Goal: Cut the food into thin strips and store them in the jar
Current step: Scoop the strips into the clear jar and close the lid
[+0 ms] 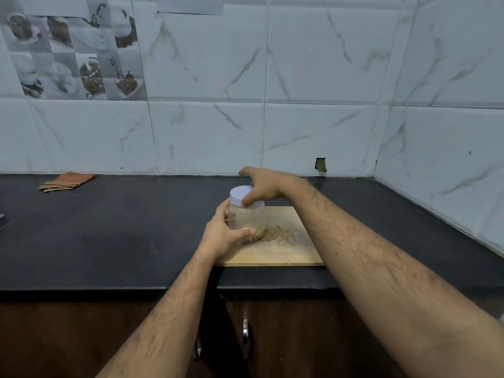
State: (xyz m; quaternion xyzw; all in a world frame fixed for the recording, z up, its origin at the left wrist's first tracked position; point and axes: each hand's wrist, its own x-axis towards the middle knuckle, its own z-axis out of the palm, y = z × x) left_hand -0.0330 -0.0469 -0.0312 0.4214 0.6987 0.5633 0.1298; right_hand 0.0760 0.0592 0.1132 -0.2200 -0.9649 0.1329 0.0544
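A clear plastic jar (247,220) stands upright on a wooden cutting board (275,251), with brownish food strips visible in its bottom. A white lid (238,196) sits on top of it. My left hand (222,236) grips the lower body of the jar from the left, thumb across its front. My right hand (263,186) reaches over from the right and holds the lid from above with curled fingers. A small patch of brown crumbs (278,236) lies on the board just right of the jar.
The board lies on a black countertop (109,236) near its front edge. A folded orange cloth (66,181) lies at the back left by the tiled wall. A dark object (2,218) pokes in at the far left edge. Cabinet handles (245,336) show below the counter.
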